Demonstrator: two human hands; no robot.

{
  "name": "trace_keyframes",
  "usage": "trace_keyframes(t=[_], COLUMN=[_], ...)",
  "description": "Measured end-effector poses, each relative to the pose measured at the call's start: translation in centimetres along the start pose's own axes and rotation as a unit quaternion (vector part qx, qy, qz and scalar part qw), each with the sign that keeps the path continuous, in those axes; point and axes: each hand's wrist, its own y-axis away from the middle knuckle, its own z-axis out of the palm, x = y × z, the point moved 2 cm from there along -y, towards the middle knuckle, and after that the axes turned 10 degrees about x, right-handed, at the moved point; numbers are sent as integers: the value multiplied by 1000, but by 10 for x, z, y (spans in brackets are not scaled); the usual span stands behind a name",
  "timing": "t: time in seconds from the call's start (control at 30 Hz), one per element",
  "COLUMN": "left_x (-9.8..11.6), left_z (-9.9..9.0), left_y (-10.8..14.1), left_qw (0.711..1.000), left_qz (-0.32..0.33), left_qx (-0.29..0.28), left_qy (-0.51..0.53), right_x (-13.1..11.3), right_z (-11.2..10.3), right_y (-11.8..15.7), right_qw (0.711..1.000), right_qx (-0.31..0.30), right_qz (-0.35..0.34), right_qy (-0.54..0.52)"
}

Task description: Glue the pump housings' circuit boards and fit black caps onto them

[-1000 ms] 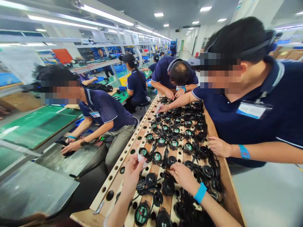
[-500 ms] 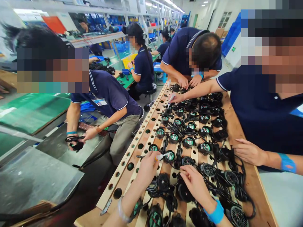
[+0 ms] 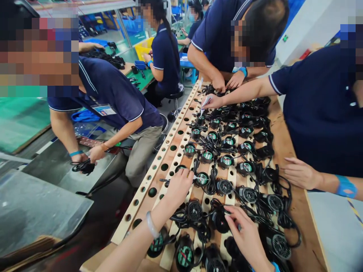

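Note:
My left hand (image 3: 179, 186) is closed around a small tube, mostly hidden by the fingers. The tube's thin white nozzle (image 3: 196, 177) points right, over the open black housing with a green circuit board (image 3: 203, 179); whether the tip touches the board I cannot tell. My right hand (image 3: 242, 228) is open, palm down, thumb and fingers apart. Its fingertips are beside a round black housing (image 3: 219, 222) and its coiled black cable (image 3: 217, 204); contact is unclear. Several grilled black units (image 3: 225, 186) lie around both hands.
A wooden rack with round holes (image 3: 147, 194) carries rows of cabled units. Opposite, a co-worker's hand (image 3: 212, 101) holds a white tube over a unit; their other hand (image 3: 302, 173) rests at the rack's right edge. Left, another person handles a black unit (image 3: 85, 167) above a metal surface (image 3: 42, 211).
The view has shifted closer and lower. My left hand has brought the nozzle over the green board. My right hand has come nearer, its fingers still apart.

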Motion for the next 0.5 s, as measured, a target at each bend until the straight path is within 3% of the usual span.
trace_keyframes(t=[0.5], left_x=[4], left_z=[9], left_y=[-6], left_qw=[996], left_qz=[62], left_qx=[56], left_qy=[-24], right_x=[1], right_z=[-6], right_y=[6], right_qw=[999], right_qx=[-12], right_qz=[-16], right_qy=[42])
